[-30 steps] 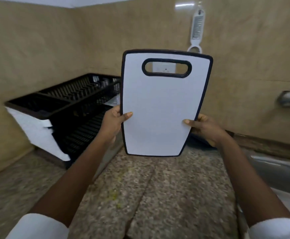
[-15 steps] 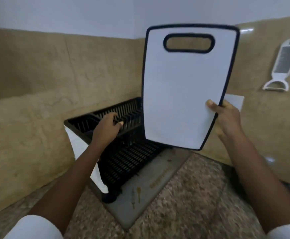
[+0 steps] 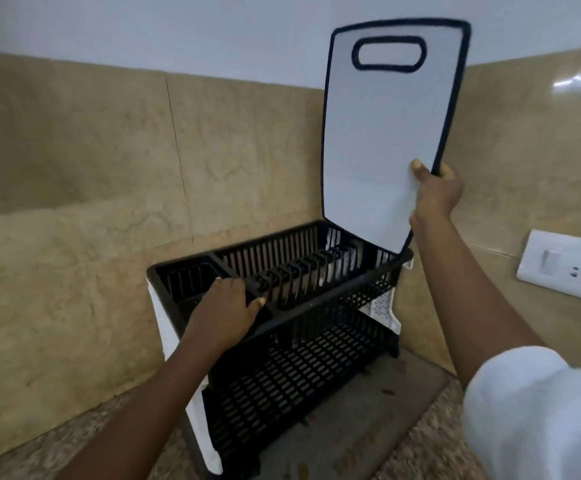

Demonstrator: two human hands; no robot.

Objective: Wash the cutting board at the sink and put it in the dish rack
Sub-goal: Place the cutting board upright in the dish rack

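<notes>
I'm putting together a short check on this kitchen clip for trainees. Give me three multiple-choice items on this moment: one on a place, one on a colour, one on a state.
1. Where does the left hand rest?
A. On the front rim of the dish rack's upper tier
B. On the wall socket
C. On the cutting board's handle slot

2. What colour is the cutting board's edge trim?
A. Red
B. Dark, near black
C. Yellow

3. How is the cutting board held?
A. Flat on the counter
B. Lying in the lower tier
C. Upright in the right hand, handle slot up, over the dish rack

Answers: 1 A, the fingers curl over the upper rim; 2 B, a dark band frames the white face; 3 C, the right hand pinches its lower right edge, slot at the top.
</notes>
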